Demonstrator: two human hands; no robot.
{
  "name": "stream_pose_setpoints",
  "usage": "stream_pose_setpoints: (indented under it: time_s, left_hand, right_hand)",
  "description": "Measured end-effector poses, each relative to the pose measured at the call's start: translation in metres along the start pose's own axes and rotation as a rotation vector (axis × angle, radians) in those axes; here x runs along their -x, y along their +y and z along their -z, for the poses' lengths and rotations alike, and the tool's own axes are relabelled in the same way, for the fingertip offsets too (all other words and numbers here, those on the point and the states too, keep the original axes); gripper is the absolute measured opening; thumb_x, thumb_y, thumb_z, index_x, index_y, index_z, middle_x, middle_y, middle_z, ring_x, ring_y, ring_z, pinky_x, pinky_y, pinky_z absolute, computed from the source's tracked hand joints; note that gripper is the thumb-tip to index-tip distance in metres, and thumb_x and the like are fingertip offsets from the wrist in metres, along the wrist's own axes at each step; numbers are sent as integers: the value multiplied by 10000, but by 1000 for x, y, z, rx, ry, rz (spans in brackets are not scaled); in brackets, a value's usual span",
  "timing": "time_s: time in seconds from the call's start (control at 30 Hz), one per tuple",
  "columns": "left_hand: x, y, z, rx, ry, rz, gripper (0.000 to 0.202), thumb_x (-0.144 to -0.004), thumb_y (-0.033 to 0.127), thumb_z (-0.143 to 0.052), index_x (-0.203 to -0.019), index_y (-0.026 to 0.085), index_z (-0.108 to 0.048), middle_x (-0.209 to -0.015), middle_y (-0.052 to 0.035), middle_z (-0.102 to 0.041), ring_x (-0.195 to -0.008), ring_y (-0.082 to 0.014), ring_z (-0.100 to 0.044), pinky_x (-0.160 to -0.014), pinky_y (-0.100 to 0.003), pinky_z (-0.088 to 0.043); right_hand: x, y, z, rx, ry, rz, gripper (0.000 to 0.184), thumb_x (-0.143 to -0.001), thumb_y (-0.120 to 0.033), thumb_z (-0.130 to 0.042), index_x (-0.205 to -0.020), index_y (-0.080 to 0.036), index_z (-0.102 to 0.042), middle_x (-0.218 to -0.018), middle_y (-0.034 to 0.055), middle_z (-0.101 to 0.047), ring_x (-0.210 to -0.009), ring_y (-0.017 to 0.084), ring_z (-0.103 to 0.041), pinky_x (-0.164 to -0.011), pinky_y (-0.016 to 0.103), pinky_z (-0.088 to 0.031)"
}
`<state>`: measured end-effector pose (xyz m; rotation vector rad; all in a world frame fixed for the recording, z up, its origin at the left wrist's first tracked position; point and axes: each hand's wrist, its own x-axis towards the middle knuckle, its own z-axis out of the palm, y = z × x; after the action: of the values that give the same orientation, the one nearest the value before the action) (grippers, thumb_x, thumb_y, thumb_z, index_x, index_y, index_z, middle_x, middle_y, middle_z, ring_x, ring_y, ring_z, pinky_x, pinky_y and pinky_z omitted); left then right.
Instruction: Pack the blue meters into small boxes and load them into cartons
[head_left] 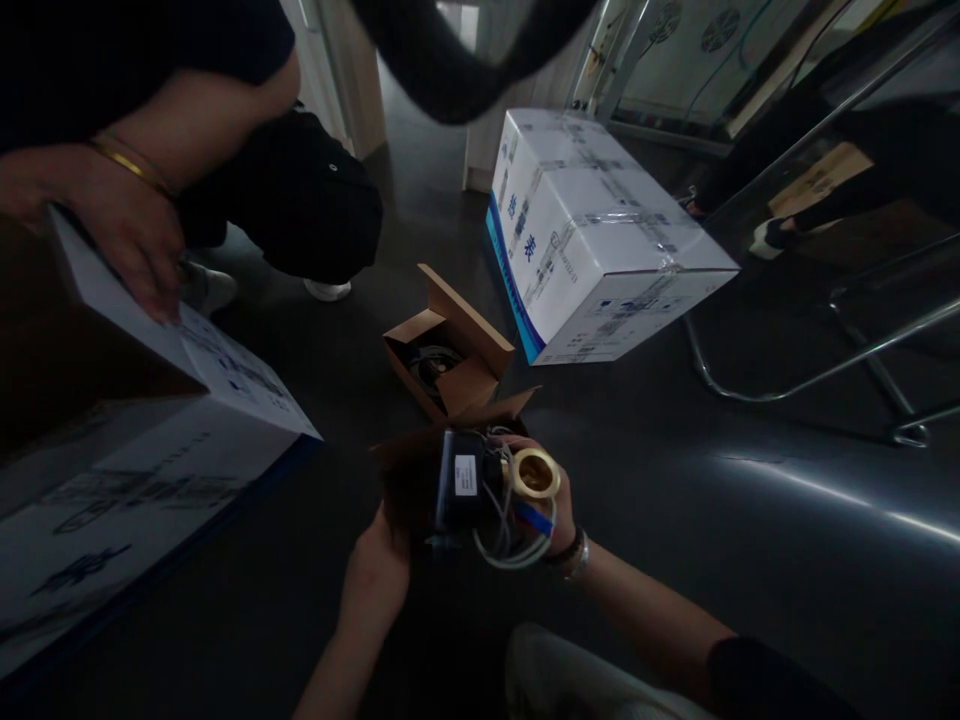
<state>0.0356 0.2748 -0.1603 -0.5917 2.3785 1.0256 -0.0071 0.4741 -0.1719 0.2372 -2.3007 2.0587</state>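
Observation:
My right hand (564, 510) is closed around a brass pipe fitting with a black housing (470, 480), a white label and a coiled grey cable. The round brass opening faces up towards me, and a blue piece shows below it. My left hand (377, 570) grips the near left side of an open brown cardboard box (405, 450), its fingers partly hidden behind the box. The fitting hangs over this box and covers most of its inside. Just beyond, a second open cardboard box (472, 340) stands on the floor with a dark part and cable inside.
A large taped white carton (600, 220) stands ahead on the dark floor. At left, another person's hand (142, 240) rests on an open white carton (165, 480); that person crouches. Metal chair legs (787, 390) and someone's foot (771, 238) are at right.

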Motion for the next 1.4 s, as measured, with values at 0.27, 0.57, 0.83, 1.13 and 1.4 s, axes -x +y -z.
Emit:
stream_pose_setpoints:
  time_s: [0.27, 0.57, 0.83, 1.13, 1.4]
  left_hand:
    - [-1, 3, -8, -74, -41, -23, 346, -838, 169, -309, -1112, 115, -515, -966, -152, -646, -897, -236, -616, -732, -298, -432]
    - [-12, -4, 13, 59, 126, -252, 404, -839, 373, -333, -1058, 147, -585, -1035, -100, -628, -947, -211, -583, -827, -318, -439]
    - [-54, -19, -51, 145, 719, -375, 271, -727, 395, -556, -866, 164, -529, -940, -90, -529, -940, -211, -516, -783, -344, -471]
    - [-41, -39, -33, 270, 334, -311, 212, -725, 207, -414, -562, 173, -545, -1060, -83, -542, -969, -189, -552, -852, -322, -453]
    - [20, -40, -32, -93, 309, -542, 348, -802, 368, -489, -1044, 137, -585, -976, -97, -630, -897, -200, -581, -809, -317, -468]
  right_hand:
    - [-6, 23, -33, 1161, -575, -71, 214, -787, -150, -420, -828, -172, -629, -1132, 114, -546, -894, 251, -539, -690, 375, -466]
    - [-12, -8, 18, 659, -630, 2, 404, -741, -97, -456, -1121, -201, -546, -1154, 82, -547, -994, 192, -544, -846, 339, -465]
    - [-16, 59, 96, 68, -199, -452, 747, -509, -316, -734, -1176, -165, -434, -1114, 116, -550, -933, 190, -570, -739, 325, -502]
    - [5, 80, 83, 31, -23, -206, 226, -711, -343, -600, -579, -159, -596, -1093, 76, -521, -985, 180, -534, -851, 341, -438]
    - [36, 20, 102, 373, -375, -144, 323, -758, -325, -607, -1068, -237, -618, -900, 46, -588, -767, 134, -561, -653, 257, -464]
